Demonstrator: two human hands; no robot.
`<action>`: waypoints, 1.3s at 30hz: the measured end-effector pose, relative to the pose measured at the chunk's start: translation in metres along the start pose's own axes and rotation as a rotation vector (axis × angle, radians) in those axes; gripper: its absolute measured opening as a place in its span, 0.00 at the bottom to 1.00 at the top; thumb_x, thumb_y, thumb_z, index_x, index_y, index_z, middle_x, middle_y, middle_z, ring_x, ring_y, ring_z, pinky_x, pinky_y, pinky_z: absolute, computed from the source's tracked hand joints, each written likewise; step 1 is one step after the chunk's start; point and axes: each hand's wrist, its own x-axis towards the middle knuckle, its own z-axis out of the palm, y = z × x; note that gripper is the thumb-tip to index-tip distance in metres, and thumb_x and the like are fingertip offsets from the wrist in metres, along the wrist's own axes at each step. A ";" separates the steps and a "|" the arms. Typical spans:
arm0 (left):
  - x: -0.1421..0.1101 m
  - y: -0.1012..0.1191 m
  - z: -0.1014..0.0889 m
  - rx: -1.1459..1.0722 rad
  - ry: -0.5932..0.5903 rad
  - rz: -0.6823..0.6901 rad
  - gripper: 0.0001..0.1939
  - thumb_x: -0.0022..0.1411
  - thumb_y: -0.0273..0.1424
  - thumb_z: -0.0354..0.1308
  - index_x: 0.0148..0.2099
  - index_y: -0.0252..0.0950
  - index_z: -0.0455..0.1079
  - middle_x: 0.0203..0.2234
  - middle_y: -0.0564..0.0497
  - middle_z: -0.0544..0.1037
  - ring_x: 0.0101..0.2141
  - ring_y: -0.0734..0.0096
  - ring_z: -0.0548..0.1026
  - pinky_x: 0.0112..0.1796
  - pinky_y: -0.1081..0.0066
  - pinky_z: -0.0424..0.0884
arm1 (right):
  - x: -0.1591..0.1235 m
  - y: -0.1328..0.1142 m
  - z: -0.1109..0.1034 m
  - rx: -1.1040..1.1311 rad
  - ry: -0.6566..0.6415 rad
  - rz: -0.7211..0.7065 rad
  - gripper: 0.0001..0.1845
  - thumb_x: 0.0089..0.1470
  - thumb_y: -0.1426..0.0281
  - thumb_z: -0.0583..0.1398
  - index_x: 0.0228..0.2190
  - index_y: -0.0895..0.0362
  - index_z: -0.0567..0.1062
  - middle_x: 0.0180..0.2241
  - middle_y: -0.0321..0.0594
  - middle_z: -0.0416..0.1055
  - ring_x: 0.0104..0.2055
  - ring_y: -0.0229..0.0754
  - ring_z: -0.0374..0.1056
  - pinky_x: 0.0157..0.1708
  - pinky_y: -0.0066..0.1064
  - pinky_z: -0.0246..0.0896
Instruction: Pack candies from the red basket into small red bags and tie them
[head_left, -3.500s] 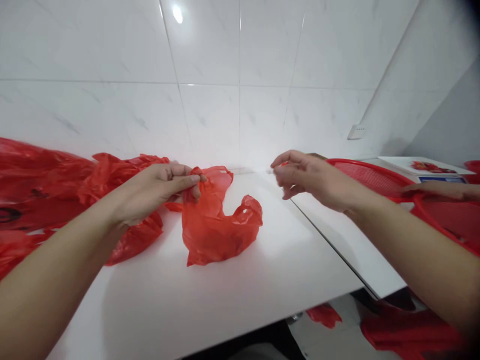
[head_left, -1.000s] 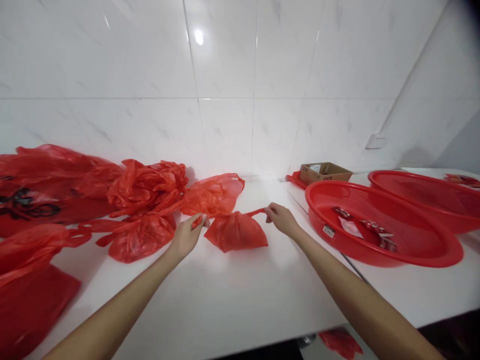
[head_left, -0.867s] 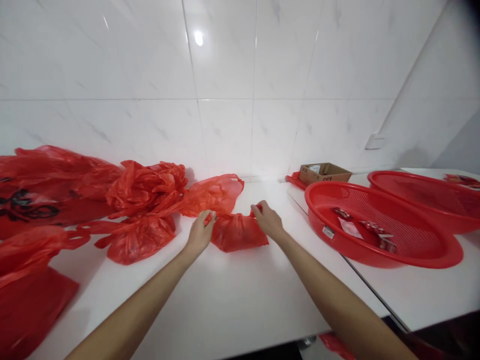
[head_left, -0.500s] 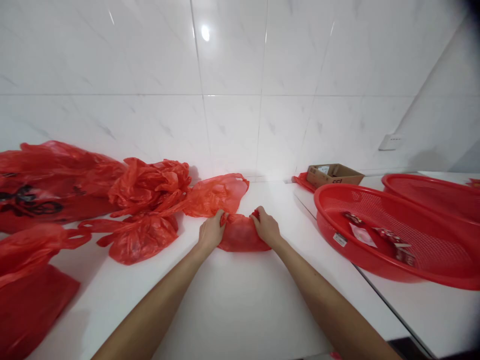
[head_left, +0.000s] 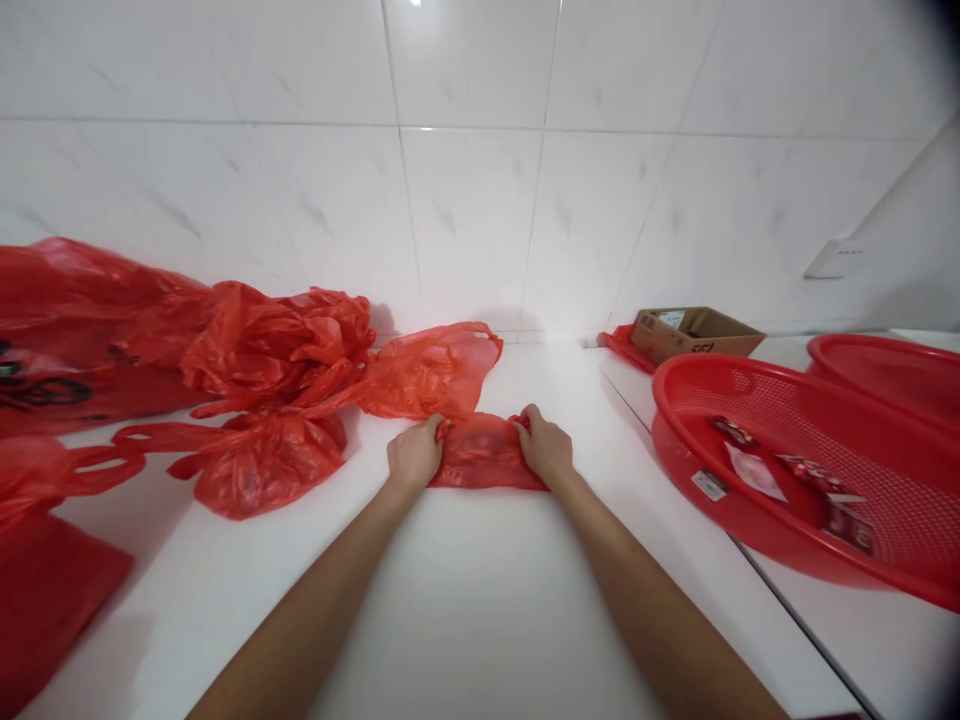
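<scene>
In the head view, the left hand (head_left: pixel 414 455) and right hand (head_left: pixel 544 445) are both curled nearly closed, each pinching an opposite corner of a flattened red plastic bag (head_left: pixel 487 455) lying at 12 o'clock on the white desk (head_left: pixel 480 600). Crumpled red bags (head_left: pixel 262 465) heap at 10 o'clock — a cardboard box (head_left: pixel 694 333) sits at 2 o'clock, a red mesh basket (head_left: pixel 750 372) at 3 o'clock.

White tiles (head_left: pixel 300 180) with faint grey veining and thin grout lines cover the wall across the top of the frame, turning a corner at the upper right, where a small white wall socket (head_left: pixel 834 258) is mounted. Below, a white surface (head_left: pixel 480 620) runs along the wall, and a dark seam at lower right divides it from a second white surface (head_left: pixel 892 650).
</scene>
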 end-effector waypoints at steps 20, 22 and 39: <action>-0.006 -0.008 0.008 -0.221 0.138 0.127 0.15 0.67 0.37 0.47 0.40 0.39 0.74 0.38 0.45 0.79 0.42 0.56 0.74 0.43 0.62 0.67 | -0.009 0.005 -0.012 0.029 -0.043 0.110 0.15 0.63 0.57 0.49 0.39 0.52 0.68 0.36 0.38 0.75 0.37 0.41 0.70 0.30 0.28 0.53; -0.007 -0.010 0.008 -0.320 0.176 0.127 0.18 0.68 0.40 0.44 0.44 0.38 0.73 0.40 0.45 0.79 0.44 0.59 0.74 0.45 0.63 0.68 | -0.012 0.004 -0.016 0.057 -0.045 0.135 0.21 0.63 0.51 0.45 0.38 0.53 0.68 0.35 0.38 0.75 0.35 0.41 0.70 0.29 0.29 0.54; -0.018 0.014 0.007 -0.789 0.006 0.100 0.17 0.59 0.39 0.55 0.48 0.38 0.73 0.45 0.47 0.79 0.48 0.59 0.75 0.50 0.62 0.68 | -0.018 -0.002 -0.016 0.108 -0.050 0.062 0.23 0.53 0.48 0.56 0.36 0.55 0.70 0.34 0.42 0.74 0.35 0.44 0.69 0.30 0.30 0.53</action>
